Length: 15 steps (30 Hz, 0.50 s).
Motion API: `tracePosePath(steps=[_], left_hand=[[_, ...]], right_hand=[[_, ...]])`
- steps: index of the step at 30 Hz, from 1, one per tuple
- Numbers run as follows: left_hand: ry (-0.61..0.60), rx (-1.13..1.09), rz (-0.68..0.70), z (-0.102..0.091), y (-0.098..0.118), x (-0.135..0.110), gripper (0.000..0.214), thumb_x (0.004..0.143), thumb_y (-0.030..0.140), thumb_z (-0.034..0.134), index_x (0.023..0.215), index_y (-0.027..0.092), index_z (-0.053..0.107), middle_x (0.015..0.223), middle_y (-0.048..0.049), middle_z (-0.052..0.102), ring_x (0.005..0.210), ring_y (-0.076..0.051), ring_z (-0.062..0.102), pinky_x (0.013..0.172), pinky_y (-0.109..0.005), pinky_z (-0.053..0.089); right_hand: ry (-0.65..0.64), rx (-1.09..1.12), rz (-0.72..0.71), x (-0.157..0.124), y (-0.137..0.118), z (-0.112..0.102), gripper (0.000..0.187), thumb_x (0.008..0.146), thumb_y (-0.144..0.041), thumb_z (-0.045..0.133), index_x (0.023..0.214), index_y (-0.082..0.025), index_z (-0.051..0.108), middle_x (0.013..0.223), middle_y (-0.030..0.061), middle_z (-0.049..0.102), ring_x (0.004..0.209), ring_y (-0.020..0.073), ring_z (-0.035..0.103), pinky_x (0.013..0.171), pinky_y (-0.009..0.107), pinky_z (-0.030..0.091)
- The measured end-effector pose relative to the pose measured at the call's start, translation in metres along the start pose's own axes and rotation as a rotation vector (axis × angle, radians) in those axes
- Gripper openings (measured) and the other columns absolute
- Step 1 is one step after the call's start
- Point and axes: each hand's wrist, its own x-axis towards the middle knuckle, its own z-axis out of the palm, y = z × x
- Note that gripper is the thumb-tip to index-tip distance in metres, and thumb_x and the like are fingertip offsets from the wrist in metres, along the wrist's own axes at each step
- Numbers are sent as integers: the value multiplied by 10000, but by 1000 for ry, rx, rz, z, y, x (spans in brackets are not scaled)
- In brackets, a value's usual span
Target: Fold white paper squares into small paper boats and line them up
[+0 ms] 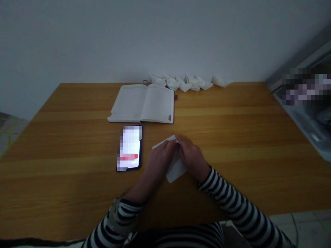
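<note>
Between my hands, just above or on the wooden table, is a white sheet of paper [176, 169], partly folded. My left hand [160, 156] is closed on its left side, thumb and fingers meeting near the top edge. From the right, my right hand [192, 156] pinches the same paper, its fingertips close to those of the left. Both hands cover much of the sheet, so the exact fold under the fingers is hidden. One corner points toward me below the hands, and another edge sticks out at the upper left.
A lit phone [130, 148] lies left of my hands. Behind it rests an open notebook [157, 105] with blank-looking pages. Several folded white paper boats [190, 82] line the back of the wooden table [245, 137], against the wall [165, 38].
</note>
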Motion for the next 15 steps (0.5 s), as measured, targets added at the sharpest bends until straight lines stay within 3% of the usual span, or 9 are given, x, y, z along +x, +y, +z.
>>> tracePosePath(steps=[3, 6, 11, 15], left_hand=[[61, 4, 160, -2, 0, -2, 325, 937, 118, 495, 1252, 159, 564, 1121, -134, 716, 932, -238, 709, 723, -308, 563], [173, -17, 290, -2, -1, -5, 373, 939, 75, 449, 1299, 121, 531, 1185, -169, 705, 1008, -246, 709, 804, -352, 593], [306, -10, 344, -4, -3, -8, 366, 932, 54, 445, 1266, 114, 581, 1144, -167, 729, 1017, -238, 716, 834, -366, 606], [327, -110, 328, -3, -3, -8, 363, 936, 66, 471, 1252, 157, 625, 1207, -148, 713, 1102, -230, 689, 912, -379, 584]], right_hand=[[-32, -137, 33, -3, -4, -3, 397, 1020, -280, 353, 1211, -98, 651, 784, 176, 746, 616, 270, 694, 596, 371, 538], [4, -143, 8, -6, -7, -7, 386, 1025, -280, 362, 1272, -123, 614, 827, 167, 752, 631, 240, 694, 597, 328, 528], [60, 79, -13, -8, -9, -4, 479, 1035, -308, 317, 1418, -83, 496, 980, 194, 756, 794, 276, 727, 743, 391, 570], [144, 258, -23, -10, -10, 2, 482, 1017, -254, 324, 1464, -122, 447, 1147, 174, 725, 979, 271, 713, 903, 431, 557]])
